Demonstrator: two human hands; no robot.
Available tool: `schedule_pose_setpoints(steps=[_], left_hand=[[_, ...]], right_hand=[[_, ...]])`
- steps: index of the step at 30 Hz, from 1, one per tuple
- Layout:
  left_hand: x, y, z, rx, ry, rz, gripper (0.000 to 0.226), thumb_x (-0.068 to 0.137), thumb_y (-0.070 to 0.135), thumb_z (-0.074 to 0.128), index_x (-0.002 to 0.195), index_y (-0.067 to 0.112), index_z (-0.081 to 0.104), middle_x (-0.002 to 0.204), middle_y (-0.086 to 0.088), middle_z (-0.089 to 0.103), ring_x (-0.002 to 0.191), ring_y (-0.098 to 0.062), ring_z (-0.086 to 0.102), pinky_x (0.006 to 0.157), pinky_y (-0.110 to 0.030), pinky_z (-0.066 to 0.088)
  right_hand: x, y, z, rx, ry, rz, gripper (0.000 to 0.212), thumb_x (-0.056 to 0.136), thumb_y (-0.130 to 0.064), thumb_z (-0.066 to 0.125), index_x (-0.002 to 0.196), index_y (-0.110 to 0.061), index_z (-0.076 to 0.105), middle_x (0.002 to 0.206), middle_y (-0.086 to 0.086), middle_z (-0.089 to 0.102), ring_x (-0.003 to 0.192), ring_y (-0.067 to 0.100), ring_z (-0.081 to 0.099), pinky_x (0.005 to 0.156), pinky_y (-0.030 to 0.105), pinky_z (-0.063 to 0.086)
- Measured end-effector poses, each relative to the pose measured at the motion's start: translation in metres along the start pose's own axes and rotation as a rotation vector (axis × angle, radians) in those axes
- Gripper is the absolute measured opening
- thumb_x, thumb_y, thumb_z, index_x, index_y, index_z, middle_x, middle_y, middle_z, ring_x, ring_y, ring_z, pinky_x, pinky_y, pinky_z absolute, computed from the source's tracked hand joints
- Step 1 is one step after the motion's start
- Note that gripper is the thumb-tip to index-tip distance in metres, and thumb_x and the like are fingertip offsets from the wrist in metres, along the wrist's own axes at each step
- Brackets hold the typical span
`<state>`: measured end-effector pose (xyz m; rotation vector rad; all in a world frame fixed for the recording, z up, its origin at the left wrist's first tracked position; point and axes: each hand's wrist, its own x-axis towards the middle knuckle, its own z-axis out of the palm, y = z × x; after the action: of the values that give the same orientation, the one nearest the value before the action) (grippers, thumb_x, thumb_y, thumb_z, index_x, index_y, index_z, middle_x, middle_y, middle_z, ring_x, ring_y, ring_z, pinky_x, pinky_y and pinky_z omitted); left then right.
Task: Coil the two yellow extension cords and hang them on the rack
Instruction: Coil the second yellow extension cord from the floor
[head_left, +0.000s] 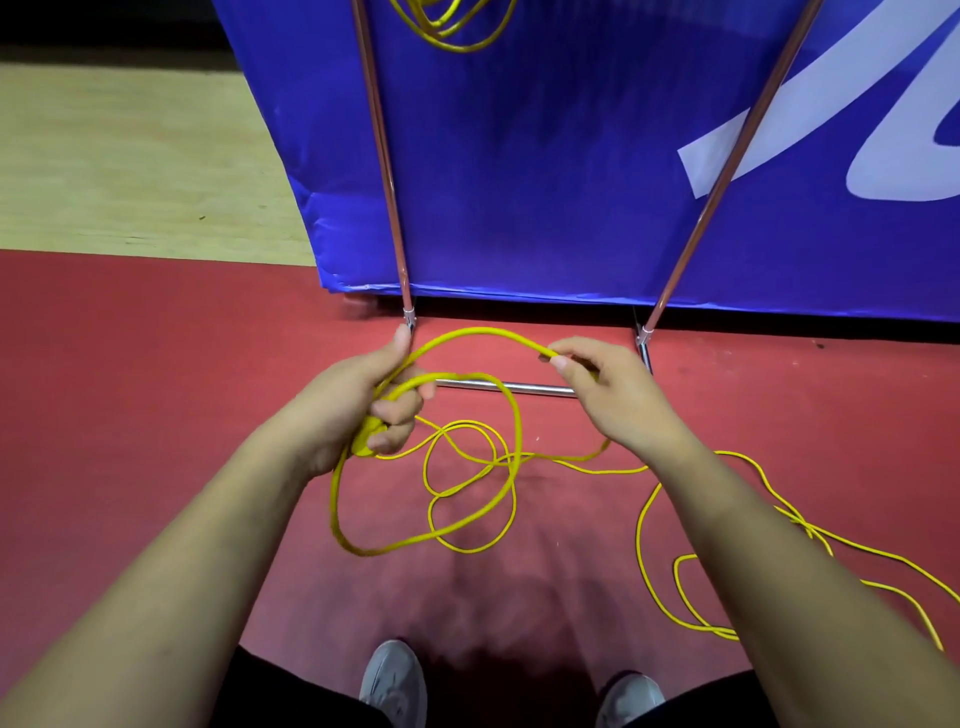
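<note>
My left hand (363, 400) grips a yellow extension cord (514, 441) together with its plug end; one loop hangs down from this fist. My right hand (602, 384) pinches the same cord a short arc away, so the cord bows up between both hands. The rest of this cord lies in loose curls on the red floor, trailing off to the right. A second yellow cord (447, 26), coiled, hangs at the top edge of the view on the metal rack (384, 171). The rack's two slanted poles and low crossbar stand just beyond my hands.
A blue banner (545, 156) with white lettering stands behind the rack. Red floor mat (156, 364) spreads under me, with pale wood flooring (130, 156) at the far left. My two grey shoes (395, 680) show at the bottom edge.
</note>
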<state>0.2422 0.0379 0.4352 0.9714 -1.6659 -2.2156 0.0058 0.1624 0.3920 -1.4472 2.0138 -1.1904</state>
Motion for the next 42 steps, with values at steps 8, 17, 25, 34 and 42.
schedule_pose_setpoints(steps=[8,17,25,34,42], left_hand=[[0.004,0.004,0.004,-0.149,0.157,0.235,0.033,0.101,0.027,0.034,0.075,0.012,0.044,0.045,0.007,0.024,0.034,-0.014,0.026,0.042,-0.024,0.023],[0.008,0.007,-0.009,-0.279,0.286,0.324,0.03,0.102,0.034,0.035,0.079,0.016,0.044,0.05,0.007,0.031,0.041,-0.015,0.039,0.046,-0.026,0.027],[0.01,0.001,-0.01,0.012,0.422,0.355,0.027,0.104,0.027,0.033,0.083,0.014,0.044,0.055,0.001,0.059,0.043,-0.018,0.058,0.046,-0.023,0.04],[0.014,-0.01,0.006,0.36,0.301,0.176,0.026,0.104,0.024,0.035,0.082,0.012,0.042,0.056,-0.003,0.067,0.05,-0.022,0.065,0.05,-0.026,0.046],[0.002,-0.009,0.034,0.248,-0.028,0.098,0.024,0.101,0.027,0.04,0.087,0.01,0.048,0.052,-0.004,0.049,0.039,-0.019,0.046,0.042,-0.022,0.031]], right_hand=[[-0.006,0.052,0.008,-0.059,-0.251,0.18,0.013,0.094,-0.014,0.058,0.083,-0.01,0.059,0.067,0.002,0.054,0.06,0.004,0.042,0.06,0.021,0.036],[-0.01,0.092,0.024,-0.051,-0.14,0.377,0.012,0.093,-0.011,0.058,0.082,-0.011,0.054,0.067,0.001,0.051,0.063,0.016,0.043,0.063,0.032,0.036],[-0.013,0.069,0.034,0.388,0.005,0.464,0.011,0.099,-0.009,0.048,0.091,-0.017,0.05,0.06,0.004,0.05,0.052,0.013,0.059,0.061,0.028,0.046],[-0.013,-0.028,0.005,-0.047,-0.922,0.197,0.012,0.09,-0.016,0.063,0.089,-0.012,0.074,0.056,-0.001,0.048,0.051,0.018,0.041,0.049,0.026,0.033],[-0.006,-0.04,0.006,0.59,-0.417,0.192,0.003,0.09,-0.01,0.065,0.087,-0.009,0.063,0.051,-0.001,0.039,0.045,0.011,0.026,0.046,0.025,0.019]])
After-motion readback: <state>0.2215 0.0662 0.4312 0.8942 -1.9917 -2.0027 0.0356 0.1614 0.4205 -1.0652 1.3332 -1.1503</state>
